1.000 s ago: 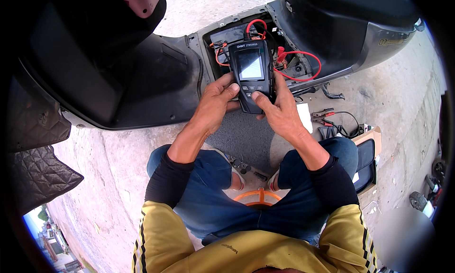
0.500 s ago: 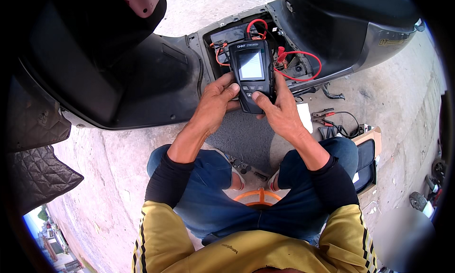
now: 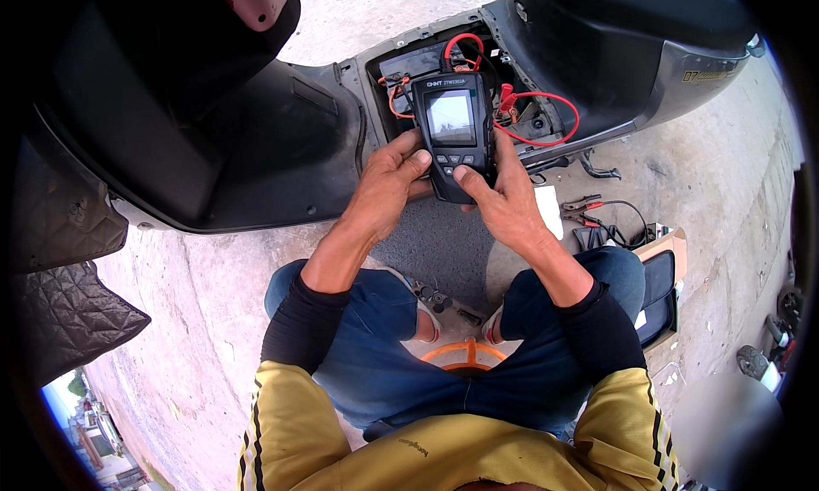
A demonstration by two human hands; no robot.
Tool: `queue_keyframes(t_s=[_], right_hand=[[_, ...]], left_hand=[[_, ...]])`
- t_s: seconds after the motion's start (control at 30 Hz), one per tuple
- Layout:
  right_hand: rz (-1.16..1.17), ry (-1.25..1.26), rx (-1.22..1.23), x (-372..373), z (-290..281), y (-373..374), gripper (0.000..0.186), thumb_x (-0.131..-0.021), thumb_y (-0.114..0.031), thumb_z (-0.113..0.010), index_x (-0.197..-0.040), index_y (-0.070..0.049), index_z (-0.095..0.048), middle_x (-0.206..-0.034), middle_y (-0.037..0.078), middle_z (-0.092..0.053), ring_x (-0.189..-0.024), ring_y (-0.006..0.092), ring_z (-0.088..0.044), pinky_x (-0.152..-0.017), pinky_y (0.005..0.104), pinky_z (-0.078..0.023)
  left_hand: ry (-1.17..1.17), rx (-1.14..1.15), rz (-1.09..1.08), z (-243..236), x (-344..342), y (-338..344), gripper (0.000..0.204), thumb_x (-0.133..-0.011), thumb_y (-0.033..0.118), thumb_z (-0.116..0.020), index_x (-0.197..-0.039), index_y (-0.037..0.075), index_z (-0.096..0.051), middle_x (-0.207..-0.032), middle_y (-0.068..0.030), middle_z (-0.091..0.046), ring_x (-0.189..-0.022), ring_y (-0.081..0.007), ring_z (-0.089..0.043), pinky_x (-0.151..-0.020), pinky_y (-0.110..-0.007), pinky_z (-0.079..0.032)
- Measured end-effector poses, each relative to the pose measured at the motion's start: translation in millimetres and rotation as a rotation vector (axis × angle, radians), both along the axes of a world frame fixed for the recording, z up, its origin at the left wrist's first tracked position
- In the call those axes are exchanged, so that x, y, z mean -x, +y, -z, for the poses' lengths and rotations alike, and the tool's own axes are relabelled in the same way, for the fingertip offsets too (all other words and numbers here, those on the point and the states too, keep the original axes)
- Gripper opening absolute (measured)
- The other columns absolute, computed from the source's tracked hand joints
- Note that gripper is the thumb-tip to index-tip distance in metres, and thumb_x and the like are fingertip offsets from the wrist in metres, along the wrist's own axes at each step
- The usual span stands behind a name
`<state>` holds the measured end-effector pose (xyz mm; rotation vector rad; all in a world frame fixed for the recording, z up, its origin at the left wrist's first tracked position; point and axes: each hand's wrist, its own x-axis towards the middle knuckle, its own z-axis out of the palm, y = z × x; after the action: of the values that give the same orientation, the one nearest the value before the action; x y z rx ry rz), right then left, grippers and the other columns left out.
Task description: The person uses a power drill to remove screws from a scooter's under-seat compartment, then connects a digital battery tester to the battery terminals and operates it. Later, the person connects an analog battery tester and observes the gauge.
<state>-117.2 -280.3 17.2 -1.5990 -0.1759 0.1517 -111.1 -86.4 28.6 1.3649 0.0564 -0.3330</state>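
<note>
A black handheld battery tester with a bright screen is held up between my two hands, over the edge of an open scooter compartment. My left hand is closed around its lower left side, thumb on the front edge. From the other side my right hand grips the case, its thumb resting at the lower buttons. Glare washes out the screen. Behind the tester, a dark battery is partly visible in the compartment. A red cable loops out to the right, near a red clip.
The scooter's footboard spans the left, its dark seat section the right. On the ground at right lie cable clamps, a white sheet and a cardboard box. An orange stool shows between my legs.
The tester has tipped very slightly and the glare on its screen has shifted. Both hands keep their grip in nearly the same place.
</note>
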Motion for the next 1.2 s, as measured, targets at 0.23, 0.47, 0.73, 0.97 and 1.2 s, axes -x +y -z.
queue_keyframes(t_s=[0.23,0.47,0.73,0.97,1.2], right_hand=[[-0.005,-0.02,0.013,0,1,0,0.061,-0.099,-0.018,-0.068,-0.147,0.004,-0.036,-0.094,0.015,-0.066,-0.07,0.0162,-0.066,-0.061,0.0312,-0.055],[0.005,-0.017,0.017,0,4,1,0.062,-0.099,-0.017,-0.068,-0.147,0.004,-0.035,-0.094,0.015,-0.066,-0.07,0.0167,-0.066,-0.062,0.032,-0.055],[0.003,-0.06,0.07,-2,11,0,0.062,-0.097,-0.017,-0.067,-0.146,0.006,-0.036,-0.097,0.021,-0.067,-0.075,0.0228,-0.069,-0.068,0.0362,-0.056],[0.007,-0.061,0.095,-3,13,0,0.063,-0.097,-0.018,-0.068,-0.144,0.008,-0.036,-0.1,0.024,-0.068,-0.077,0.0262,-0.071,-0.069,0.0382,-0.057],[0.003,0.022,0.077,-1,4,1,0.061,-0.097,-0.017,-0.068,-0.144,0.007,-0.037,-0.1,0.024,-0.068,-0.073,0.0234,-0.071,-0.064,0.0369,-0.058]], left_hand=[[-0.003,-0.009,-0.022,2,0,0,0.035,-0.111,0.011,-0.051,-0.144,0.0,-0.058,-0.127,-0.0119,-0.069,-0.117,-0.0206,-0.069,-0.101,-0.041,-0.059],[0.004,-0.005,-0.013,4,-1,0,0.034,-0.111,0.011,-0.05,-0.142,-0.001,-0.058,-0.127,-0.0134,-0.069,-0.118,-0.022,-0.068,-0.101,-0.042,-0.059],[0.02,-0.013,-0.013,4,-2,-1,0.035,-0.111,0.009,-0.048,-0.143,-0.003,-0.057,-0.129,-0.0152,-0.068,-0.12,-0.023,-0.068,-0.102,-0.044,-0.058],[0.041,-0.008,-0.012,3,-2,-2,0.034,-0.111,0.009,-0.048,-0.142,-0.002,-0.057,-0.129,-0.0145,-0.068,-0.119,-0.0226,-0.068,-0.102,-0.043,-0.058],[0.08,-0.026,-0.013,8,-3,-1,0.036,-0.111,0.007,-0.045,-0.145,-0.002,-0.055,-0.131,-0.0159,-0.066,-0.119,-0.0238,-0.067,-0.103,-0.042,-0.058]])
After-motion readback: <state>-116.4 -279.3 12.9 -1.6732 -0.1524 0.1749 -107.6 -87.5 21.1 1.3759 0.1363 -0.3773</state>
